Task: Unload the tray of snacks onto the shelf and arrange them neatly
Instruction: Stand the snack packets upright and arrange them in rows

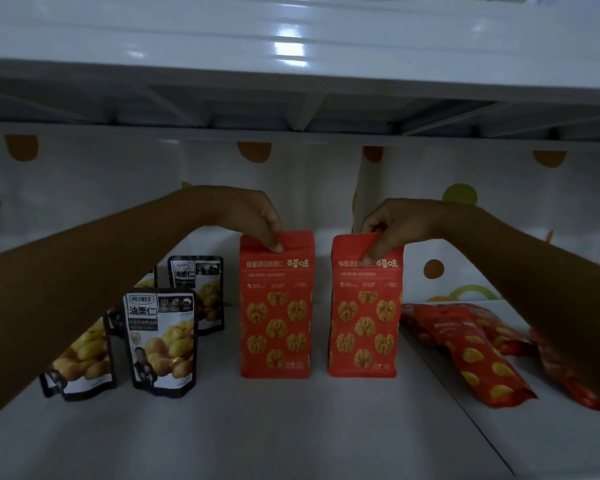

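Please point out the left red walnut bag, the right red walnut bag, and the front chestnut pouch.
left red walnut bag (276, 317): head view, front panel.
right red walnut bag (364, 317): head view, front panel.
front chestnut pouch (161, 344): head view, front face.

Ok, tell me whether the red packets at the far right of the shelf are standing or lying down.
Lying down: the red packets rest flat on the shelf, overlapping.

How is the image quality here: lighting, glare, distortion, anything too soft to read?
Head view: dim under the upper shelf, which carries bright glare patches; wide-angle bending curves the shelf edges; large print on the red boxes reads, small print is too soft; the left hand and right hand are dark but sharp enough; red packets at right are slightly blurred.
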